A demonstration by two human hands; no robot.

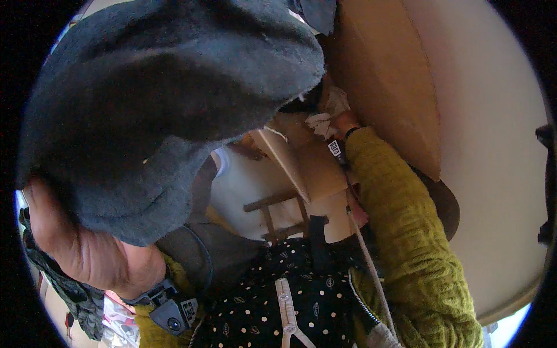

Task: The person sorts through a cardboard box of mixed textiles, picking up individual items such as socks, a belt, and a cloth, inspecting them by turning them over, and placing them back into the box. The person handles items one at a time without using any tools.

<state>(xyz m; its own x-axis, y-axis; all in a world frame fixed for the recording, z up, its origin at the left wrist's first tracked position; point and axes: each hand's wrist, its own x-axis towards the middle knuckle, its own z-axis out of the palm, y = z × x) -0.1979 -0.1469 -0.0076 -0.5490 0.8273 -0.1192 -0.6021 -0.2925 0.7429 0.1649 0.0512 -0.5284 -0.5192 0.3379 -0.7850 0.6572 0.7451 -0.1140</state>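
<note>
A large piece of dark blue-grey fuzzy fabric (187,82) hangs across the upper left, close to the camera. My left hand (95,256) is raised at the lower left and grips the fabric's near edge, its fingertips covered by the cloth. My right hand (347,120) reaches down into an open cardboard box (322,169). Beside its fingers lies a crumpled pale cloth or paper (321,125). The fingers are small and shadowed, so their grip does not show. The raised fabric blocks much of the box's far side.
A tall cardboard flap (387,82) stands right of my right arm, beside a broad beige surface (487,152). A small wooden frame (283,215) sits low ahead of my body. Dark quilted material (82,300) and a plastic-wrapped item (119,324) lie at the left.
</note>
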